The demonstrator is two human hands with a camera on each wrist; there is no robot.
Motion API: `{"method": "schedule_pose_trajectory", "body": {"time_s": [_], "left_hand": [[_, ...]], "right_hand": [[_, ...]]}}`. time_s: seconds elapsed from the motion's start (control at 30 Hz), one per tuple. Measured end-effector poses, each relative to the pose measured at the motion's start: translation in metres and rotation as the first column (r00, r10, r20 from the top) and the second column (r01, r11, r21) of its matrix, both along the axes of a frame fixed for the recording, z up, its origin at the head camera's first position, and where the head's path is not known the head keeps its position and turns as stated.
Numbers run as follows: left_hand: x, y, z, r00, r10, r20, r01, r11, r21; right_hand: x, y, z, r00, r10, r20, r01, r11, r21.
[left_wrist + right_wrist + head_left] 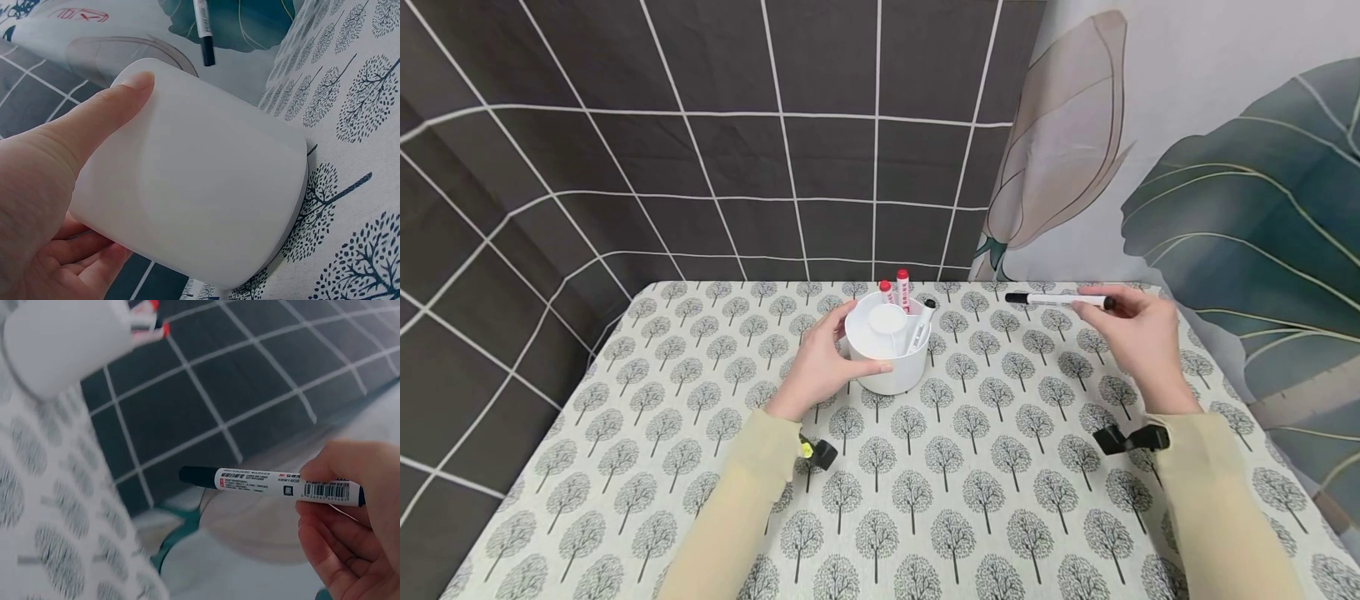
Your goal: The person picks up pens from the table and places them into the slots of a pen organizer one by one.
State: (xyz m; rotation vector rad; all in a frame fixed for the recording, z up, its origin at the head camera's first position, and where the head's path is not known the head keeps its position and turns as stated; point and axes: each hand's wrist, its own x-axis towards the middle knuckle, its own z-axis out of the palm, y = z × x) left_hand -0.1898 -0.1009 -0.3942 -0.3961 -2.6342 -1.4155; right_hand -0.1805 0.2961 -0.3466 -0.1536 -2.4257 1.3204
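A round white pen holder (891,380) with divided compartments stands upright on the table. My left hand (820,360) grips its side, the thumb (122,97) lying along the near wall and the fingers behind. Two red-capped markers (903,292) stand in the holder, and a black-capped marker (922,325) leans in a compartment at its right. To the right, my right hand (1142,337) pinches a white whiteboard marker (262,485) with black ends between thumb and fingers. This marker is roughly level above the table, its black cap pointing left toward the holder.
The table (955,517) wears a pale cloth printed with dark trees. Behind it hangs a dark curtain (827,158) with a white grid, and at the right a light curtain (1075,108) with large leaves and petals. Each wrist carries a black strap mount (1131,438).
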Motion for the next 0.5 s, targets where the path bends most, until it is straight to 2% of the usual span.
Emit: {"method": "schedule_pose_trajectory", "body": {"time_s": [0.3,0.4,0.5], "left_hand": [[0.000,0.000,0.000,1.000,-0.010,0.000,0.010,1.000,0.015],[-0.001,0.000,0.000,1.000,-0.007,0.003,0.007,1.000,0.009],[-0.001,0.000,0.000,1.000,-0.007,0.008,0.007,1.000,0.007]], "right_hand": [[0.007,-0.031,0.029,0.986,0.089,-0.142,-0.110,0.982,-0.152],[0.009,-0.042,0.037,0.970,0.133,-0.203,-0.178,0.959,-0.223],[0.010,-0.054,0.042,0.946,0.182,-0.268,-0.258,0.923,-0.284]]}}
